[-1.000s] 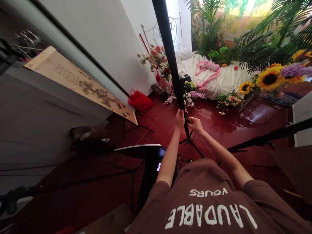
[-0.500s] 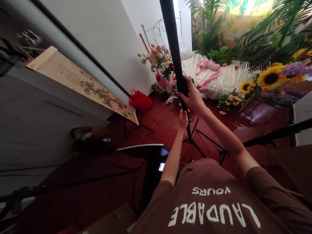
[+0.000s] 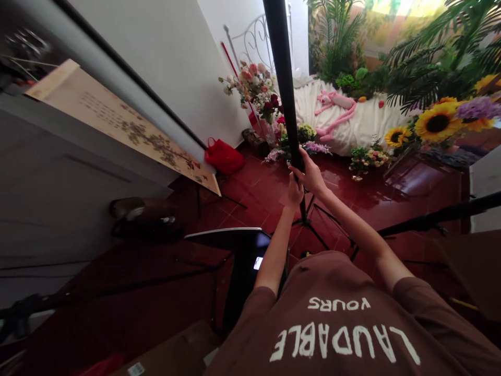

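Stand [image 3: 290,115]: black, tripod type, gripped partway down
Pole [image 3: 282,52]: long, straight, wider above than near the base; its top runs out of view
Legs [image 3: 319,238]: thin, black, spread apart at the bottom
Pose: standing, roughly upright
Place: on the red tiled floor [image 3: 252,190], in front of the person

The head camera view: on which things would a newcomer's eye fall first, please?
Probably first on the thick black pole, which slants through the upper middle of the view, with the left hand and the right hand at its lower part. Next, perhaps, on the big yellow sunflowers at the right and the pink toy on the white cloth beyond the hands. The red bag left of the pole also stands out.
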`<state>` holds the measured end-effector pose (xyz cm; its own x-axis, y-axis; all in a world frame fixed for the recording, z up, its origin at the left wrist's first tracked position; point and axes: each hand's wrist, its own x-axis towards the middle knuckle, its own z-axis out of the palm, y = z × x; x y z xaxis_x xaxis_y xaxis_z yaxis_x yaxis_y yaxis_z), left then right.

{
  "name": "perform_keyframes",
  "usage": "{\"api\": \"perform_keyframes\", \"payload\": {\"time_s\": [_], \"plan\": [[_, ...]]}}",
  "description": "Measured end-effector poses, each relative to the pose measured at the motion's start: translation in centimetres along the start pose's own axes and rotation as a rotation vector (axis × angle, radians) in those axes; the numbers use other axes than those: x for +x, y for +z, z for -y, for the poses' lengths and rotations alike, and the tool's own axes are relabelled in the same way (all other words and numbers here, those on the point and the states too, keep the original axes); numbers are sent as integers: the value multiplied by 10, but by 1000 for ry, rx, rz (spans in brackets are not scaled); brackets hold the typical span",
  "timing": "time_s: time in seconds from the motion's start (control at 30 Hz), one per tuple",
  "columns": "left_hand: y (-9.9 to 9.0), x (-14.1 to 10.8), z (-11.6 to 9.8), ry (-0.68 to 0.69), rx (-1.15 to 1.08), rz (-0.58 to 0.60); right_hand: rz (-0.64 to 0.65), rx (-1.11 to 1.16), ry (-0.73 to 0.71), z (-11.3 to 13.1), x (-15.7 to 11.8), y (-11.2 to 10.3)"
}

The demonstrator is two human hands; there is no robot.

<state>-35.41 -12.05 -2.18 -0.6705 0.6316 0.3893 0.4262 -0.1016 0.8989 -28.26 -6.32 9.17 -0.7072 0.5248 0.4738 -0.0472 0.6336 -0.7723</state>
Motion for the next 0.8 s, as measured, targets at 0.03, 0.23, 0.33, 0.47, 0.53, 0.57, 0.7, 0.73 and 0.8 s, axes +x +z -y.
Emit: {"api": "perform_keyframes", "payload": {"time_s": [0.03,0.23,0.33,0.47,0.53,0.57,0.7,0.73,0.8], "plan": [[0,0,-1,-5,5,-19,16,31,-10,1,0,-3],[2,-3,-12,-40,-31,-82,-50,160,42,-14,-46,-19],[-2,-3,-19,-47,-56,-83,-45,82,159,-26,-74,-19],[-13,-3,-27,-77,-140,5,-3,169,329,-28,-88,-7],[-16,-3,-29,-83,-167,13,-60,345,444,-25,-88,4],[-16,-3,-30,-85,-168,9,-102,458,521,-23,-87,10],[-13,-6,-33,-154,-157,-10,-304,932,859,-14,-78,28],[-12,-7,-33,-165,-157,-12,-341,1040,916,-12,-75,30],[-11,-7,-32,-150,-154,-24,-371,1246,1010,-8,-68,31]]}}
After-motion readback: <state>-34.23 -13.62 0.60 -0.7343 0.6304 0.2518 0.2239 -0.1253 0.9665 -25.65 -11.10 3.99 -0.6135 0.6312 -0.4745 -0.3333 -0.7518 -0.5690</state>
